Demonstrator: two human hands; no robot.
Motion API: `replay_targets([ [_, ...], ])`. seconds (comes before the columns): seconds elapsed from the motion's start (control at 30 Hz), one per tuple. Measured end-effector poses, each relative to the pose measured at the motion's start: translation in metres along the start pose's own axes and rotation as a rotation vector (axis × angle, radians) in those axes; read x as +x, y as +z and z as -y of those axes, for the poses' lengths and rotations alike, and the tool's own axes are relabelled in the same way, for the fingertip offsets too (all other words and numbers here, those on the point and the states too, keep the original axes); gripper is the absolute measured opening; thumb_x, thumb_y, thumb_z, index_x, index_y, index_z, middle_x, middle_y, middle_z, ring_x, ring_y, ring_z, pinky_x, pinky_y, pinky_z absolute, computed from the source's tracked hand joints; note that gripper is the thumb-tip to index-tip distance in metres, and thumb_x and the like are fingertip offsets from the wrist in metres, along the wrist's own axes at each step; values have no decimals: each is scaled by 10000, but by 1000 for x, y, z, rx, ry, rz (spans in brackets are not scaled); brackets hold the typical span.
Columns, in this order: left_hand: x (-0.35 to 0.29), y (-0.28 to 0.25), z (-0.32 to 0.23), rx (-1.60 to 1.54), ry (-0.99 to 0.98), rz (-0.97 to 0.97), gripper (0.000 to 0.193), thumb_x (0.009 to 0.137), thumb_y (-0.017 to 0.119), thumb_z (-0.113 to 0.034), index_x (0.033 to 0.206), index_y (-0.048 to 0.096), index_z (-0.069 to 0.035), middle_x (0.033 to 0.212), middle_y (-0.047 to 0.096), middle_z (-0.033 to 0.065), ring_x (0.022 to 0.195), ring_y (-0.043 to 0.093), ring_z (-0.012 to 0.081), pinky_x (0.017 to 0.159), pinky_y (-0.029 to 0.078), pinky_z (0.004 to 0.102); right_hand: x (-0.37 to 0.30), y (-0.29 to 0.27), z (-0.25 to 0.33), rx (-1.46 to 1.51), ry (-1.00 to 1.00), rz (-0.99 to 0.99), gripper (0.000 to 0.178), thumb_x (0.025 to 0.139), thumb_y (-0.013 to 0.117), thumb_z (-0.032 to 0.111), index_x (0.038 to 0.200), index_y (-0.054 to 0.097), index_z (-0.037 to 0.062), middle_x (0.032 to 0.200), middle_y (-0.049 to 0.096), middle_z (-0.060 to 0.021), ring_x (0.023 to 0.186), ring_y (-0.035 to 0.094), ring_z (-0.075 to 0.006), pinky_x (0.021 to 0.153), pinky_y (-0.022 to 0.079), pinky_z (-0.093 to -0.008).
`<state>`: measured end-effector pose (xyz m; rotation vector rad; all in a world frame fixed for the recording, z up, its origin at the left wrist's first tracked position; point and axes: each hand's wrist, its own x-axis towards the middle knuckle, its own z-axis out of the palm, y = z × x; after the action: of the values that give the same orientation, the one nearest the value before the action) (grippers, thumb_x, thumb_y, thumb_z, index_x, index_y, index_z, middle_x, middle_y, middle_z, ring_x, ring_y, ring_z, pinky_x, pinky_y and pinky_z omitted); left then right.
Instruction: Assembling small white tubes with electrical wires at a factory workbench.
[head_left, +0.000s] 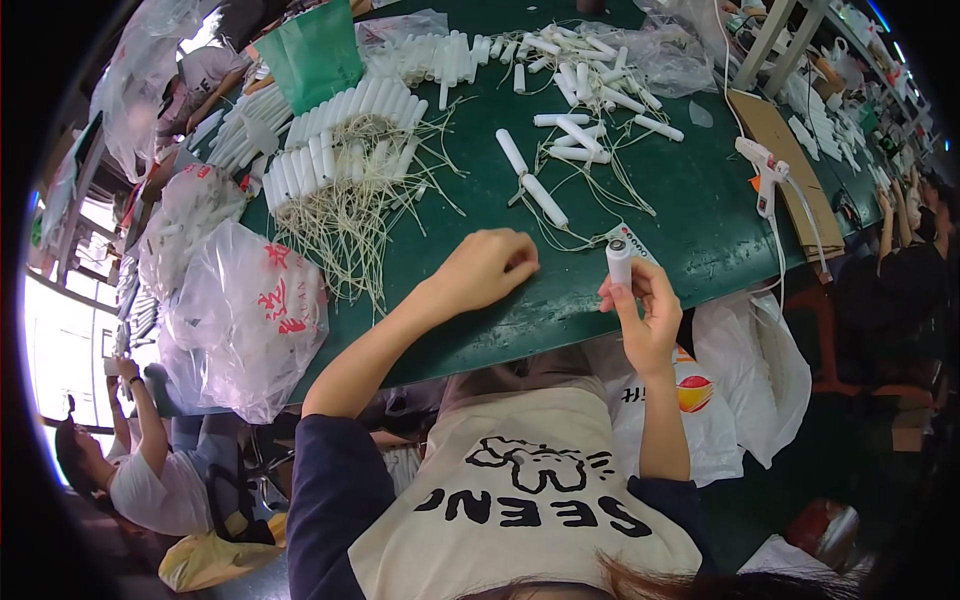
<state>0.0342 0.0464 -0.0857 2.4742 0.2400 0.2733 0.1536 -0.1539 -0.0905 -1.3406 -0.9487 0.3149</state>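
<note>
gripping white tube (620,264) in right hand (650,322), grip closed around it; left hand (482,268) curled, grip unclear

The tube (620,270) looks smooth plastic, the tabletop (700,190) glossy but scuffed.

Left arm (378,346): bent at the elbow, slanting inward
Left hand (487,268): knuckles up, fingers curled, tips hidden
Right arm (664,425): points nearly straight ahead
Right hand (648,315): thumb and fingers gripping
</note>
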Motion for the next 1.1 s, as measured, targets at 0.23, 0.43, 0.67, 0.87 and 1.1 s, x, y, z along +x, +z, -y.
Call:
replay_targets([
  [0.23,4,-33,-49,-1210,-376,179,170,889,614,-184,918,575,-21,779,564,9,705,593,120,679,492,244,-1,0,-3,-54,-13,100,207,867,590,53,1054,552,-29,848,643,-99,694,596,-128,685,477,-251],
  [0.43,7,-27,-53,-1294,-347,344,217,874,637,-201,974,523,-46,774,548,9,679,571,100,659,473,226,0,2,2,-101,-56,136,222,847,612,54,1046,564,-31,863,654,-101,731,620,-141,712,485,-266],
  [0.67,10,-28,-48,-1291,-323,500,257,888,589,-178,1085,534,-23,735,561,22,634,550,98,621,456,231,0,1,7,-161,-113,190,247,818,642,56,1034,568,-38,893,663,-113,776,644,-161,764,486,-276],
  [0.87,6,-25,-45,-1297,-258,590,299,877,567,-149,1113,587,34,750,628,87,652,618,146,626,515,277,-3,0,7,-108,-79,267,250,809,653,59,1020,566,-42,931,668,-126,793,661,-182,747,502,-280],
  [1.1,10,-21,-45,-1282,-267,583,249,854,565,-116,1045,613,37,692,633,108,606,616,158,608,506,281,-4,-1,8,-58,-24,248,256,786,687,65,1013,593,-8,897,660,-126,770,645,-229,694,485,-296],
])
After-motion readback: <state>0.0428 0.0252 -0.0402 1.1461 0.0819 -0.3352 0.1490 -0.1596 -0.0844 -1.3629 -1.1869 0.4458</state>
